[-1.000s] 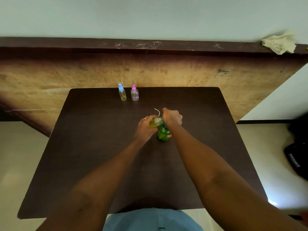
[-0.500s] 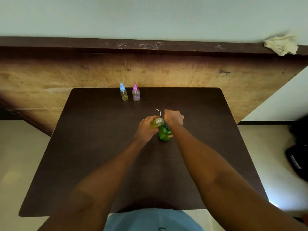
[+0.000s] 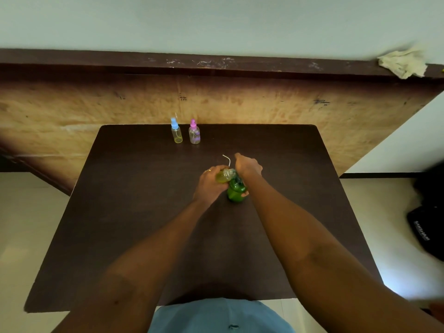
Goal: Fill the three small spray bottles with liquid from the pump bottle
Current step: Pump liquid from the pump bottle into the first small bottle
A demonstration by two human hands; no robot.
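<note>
Left hand (image 3: 209,186) grips the spray bottle (image 3: 223,176), right hand (image 3: 248,167) clamps the pump bottle (image 3: 235,192) (narrow neck!): a misaligned squirt could wet the bench (image 3: 144,212).

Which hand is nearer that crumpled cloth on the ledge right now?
Right. The right hand, gripping the green pump bottle, lies below and left of the cloth; the left hand, holding a small bottle, is further left.
</note>
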